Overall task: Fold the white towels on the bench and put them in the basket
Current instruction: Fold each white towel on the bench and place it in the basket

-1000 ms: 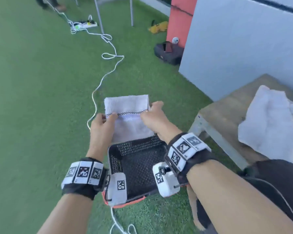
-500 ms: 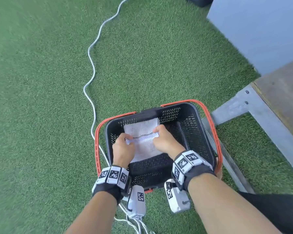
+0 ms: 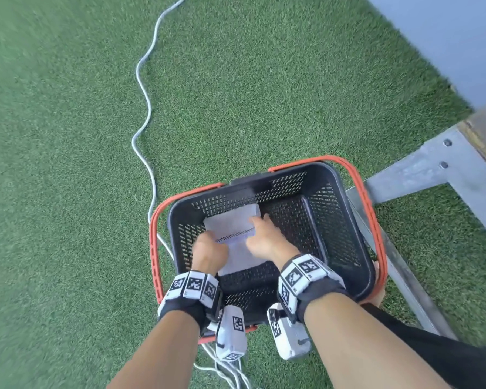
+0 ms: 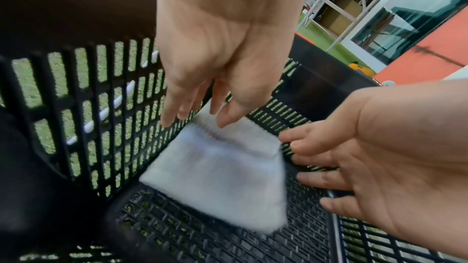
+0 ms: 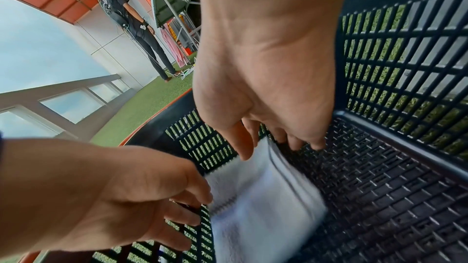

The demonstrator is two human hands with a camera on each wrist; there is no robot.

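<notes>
A folded white towel [image 3: 233, 226] with a thin chequered stripe lies low in the left half of the black mesh basket [image 3: 172, 220], which has orange handles. Both my hands are down inside the basket. My left hand [image 3: 208, 248] is at the towel's left edge and my right hand [image 3: 264, 237] at its right edge. In the left wrist view the left hand [image 4: 195, 119] points its straight fingers down over the blurred towel [image 4: 222, 177], and the right hand [image 4: 354, 157] is spread open beside it. The right wrist view shows the right hand [image 5: 273, 147] loose at the towel's [image 5: 266, 207] top edge.
The basket stands on green artificial grass beside the bench's grey metal frame [image 3: 421, 175]. A white cable [image 3: 143, 88] snakes over the grass to the basket's left. In the right wrist view a person [image 5: 131, 23] stands far off by a wall.
Both hands carried the folded towel from above the basket down into it. Their grip on its edges has loosened, and the fingers are now straight. The head view has tilted down.
</notes>
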